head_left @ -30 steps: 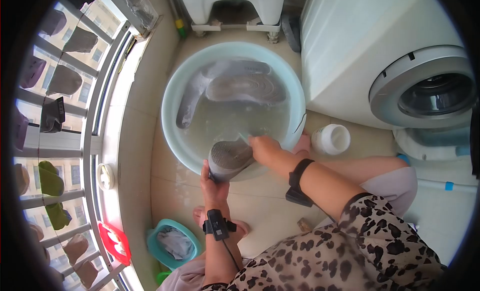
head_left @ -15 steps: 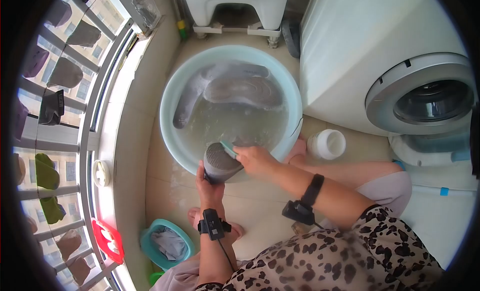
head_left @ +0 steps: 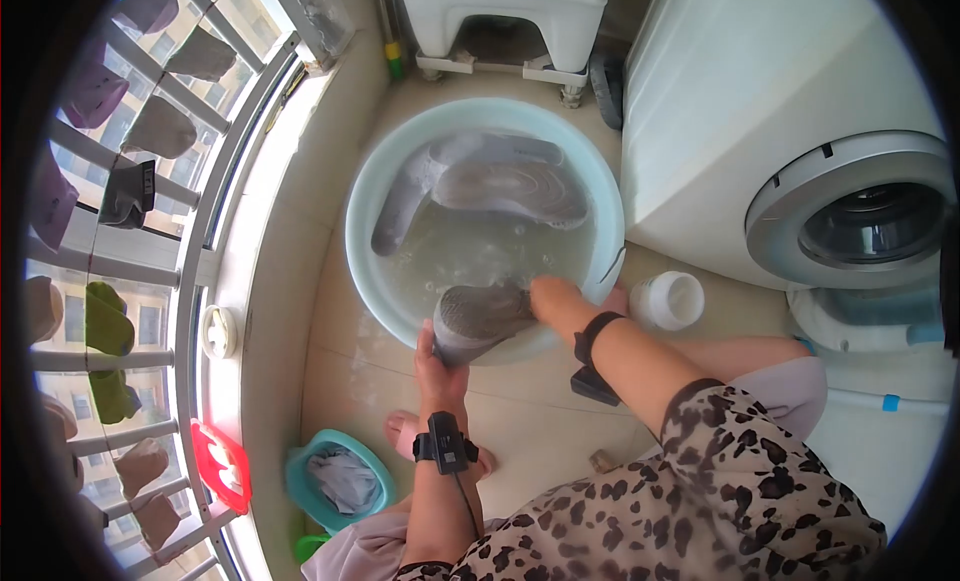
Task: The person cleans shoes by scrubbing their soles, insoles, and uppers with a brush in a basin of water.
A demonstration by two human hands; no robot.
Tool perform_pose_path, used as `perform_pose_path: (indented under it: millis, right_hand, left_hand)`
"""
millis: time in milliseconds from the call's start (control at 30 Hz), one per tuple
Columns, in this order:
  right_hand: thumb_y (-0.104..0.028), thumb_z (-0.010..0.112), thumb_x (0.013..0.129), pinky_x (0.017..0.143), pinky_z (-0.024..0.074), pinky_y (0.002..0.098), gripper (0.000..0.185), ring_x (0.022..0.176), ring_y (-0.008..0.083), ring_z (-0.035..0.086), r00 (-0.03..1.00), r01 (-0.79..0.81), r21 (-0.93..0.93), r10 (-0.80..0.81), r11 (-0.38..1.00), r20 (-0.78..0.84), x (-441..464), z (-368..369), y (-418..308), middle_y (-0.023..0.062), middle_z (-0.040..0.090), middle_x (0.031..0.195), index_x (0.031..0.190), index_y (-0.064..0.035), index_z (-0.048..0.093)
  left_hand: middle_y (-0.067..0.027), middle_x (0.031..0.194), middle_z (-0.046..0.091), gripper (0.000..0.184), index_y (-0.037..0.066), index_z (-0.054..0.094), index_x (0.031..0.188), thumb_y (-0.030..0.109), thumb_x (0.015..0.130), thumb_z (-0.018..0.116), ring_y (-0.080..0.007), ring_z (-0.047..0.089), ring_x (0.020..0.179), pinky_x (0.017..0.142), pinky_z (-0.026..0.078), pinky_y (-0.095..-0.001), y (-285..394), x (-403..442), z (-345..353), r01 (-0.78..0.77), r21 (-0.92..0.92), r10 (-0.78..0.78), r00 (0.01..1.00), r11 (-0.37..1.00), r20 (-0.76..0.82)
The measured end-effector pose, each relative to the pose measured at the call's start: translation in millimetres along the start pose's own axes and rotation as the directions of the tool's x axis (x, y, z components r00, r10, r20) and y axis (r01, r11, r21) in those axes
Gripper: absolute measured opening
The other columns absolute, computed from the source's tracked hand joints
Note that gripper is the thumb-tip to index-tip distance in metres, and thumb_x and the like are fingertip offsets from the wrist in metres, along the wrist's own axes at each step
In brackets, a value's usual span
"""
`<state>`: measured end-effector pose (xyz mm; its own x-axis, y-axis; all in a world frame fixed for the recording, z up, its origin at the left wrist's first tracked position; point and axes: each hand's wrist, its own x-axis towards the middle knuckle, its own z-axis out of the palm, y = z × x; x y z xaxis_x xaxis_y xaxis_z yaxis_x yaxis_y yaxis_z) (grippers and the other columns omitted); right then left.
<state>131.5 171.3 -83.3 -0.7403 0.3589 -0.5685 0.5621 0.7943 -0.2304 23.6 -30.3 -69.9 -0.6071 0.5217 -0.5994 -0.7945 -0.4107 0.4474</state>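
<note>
My left hand (head_left: 440,371) is closed around the heel end of a grey shoe (head_left: 472,321), its sole facing up over the near rim of a light blue basin (head_left: 358,251). At the shoe's other end, low over the water, is my right hand (head_left: 555,299), its fingers closed; whatever it grips is hidden in this frame. Cloudy water with bubbles fills the basin. A grey sole-shaped piece (head_left: 510,191) lies in the water at the far side, with another long grey piece (head_left: 402,203) to its left.
A white tub (head_left: 670,301) stands right of the basin, near a washing machine (head_left: 850,206). A white stand (head_left: 505,21) is behind. At the lower left are a teal basin holding cloth (head_left: 340,481) and a red item (head_left: 221,466). Socks (head_left: 162,128) hang along the window bars.
My right hand has moved from the shoe's heel end toward its far end, and the green brush seen earlier is now out of sight. The whole view has shifted slightly.
</note>
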Motion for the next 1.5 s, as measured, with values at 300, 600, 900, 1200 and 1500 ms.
perform_pose_path:
  millis: [300,600,900,1200,1500]
  right_hand:
    - [-0.010,0.051,0.084,0.077,0.0492,0.0436,0.023,0.089,0.0381,0.062,0.943,0.178,0.549,0.018,0.817,-0.333,-8.1,-14.1,-27.2,0.0219,0.064,0.093,0.100,-0.0063,0.066]
    - [-0.013,0.052,0.088,0.080,0.0477,0.0428,0.028,0.091,0.0393,0.061,0.937,0.172,0.479,0.006,0.861,-0.349,4.1,-21.1,-57.5,0.0246,0.063,0.097,0.113,-0.0040,0.062]
    - [-0.011,0.051,0.089,0.064,0.0484,0.0488,0.031,0.074,0.0438,0.061,0.832,0.427,0.502,-0.110,0.752,-0.544,-75.3,-43.7,-90.7,0.0233,0.063,0.081,0.118,-0.0028,0.057]
    - [-0.011,0.051,0.089,0.066,0.0480,0.0461,0.035,0.078,0.0401,0.062,0.758,0.580,0.466,-0.234,0.668,-0.608,-94.1,-54.2,-103.8,0.0253,0.063,0.088,0.122,0.0003,0.053]
    - [-0.012,0.051,0.090,0.062,0.0496,0.0449,0.035,0.076,0.0395,0.062,0.760,0.532,0.406,-0.208,0.743,-0.616,-69.3,-36.5,-72.9,0.0253,0.063,0.084,0.123,-0.0013,0.052]
  left_hand:
    - [-0.0113,0.114,0.058,0.037,-0.001,0.053,0.116,0.028,0.093,0.051,-0.0263,0.055,0.108,0.098,0.040,-0.0422,3.3,0.9,7.8,0.005,0.002,-0.005,0.999,1.000,0.050]
    - [-0.0102,0.118,0.057,0.038,0.004,0.052,0.118,0.033,0.093,0.049,-0.0256,0.054,0.111,0.100,0.039,-0.0430,3.7,-0.1,7.9,-0.025,-0.007,0.025,0.999,1.000,0.032]
    - [-0.0120,0.117,0.057,0.038,0.002,0.052,0.117,0.032,0.094,0.048,-0.0260,0.055,0.109,0.100,0.040,-0.0439,1.4,-0.5,9.8,-0.055,0.035,0.053,0.997,0.998,0.049]
    - [-0.0127,0.116,0.056,0.040,-0.001,0.051,0.118,0.030,0.092,0.053,-0.0269,0.054,0.110,0.099,0.039,-0.0442,0.9,-4.2,11.1,-0.048,0.023,0.047,0.998,0.999,0.035]
    - [-0.0105,0.109,0.056,0.035,-0.003,0.052,0.113,0.026,0.093,0.054,-0.0225,0.055,0.103,0.093,0.042,-0.0397,-2.7,3.8,13.5,-0.110,-0.092,0.111,0.994,0.990,0.010]
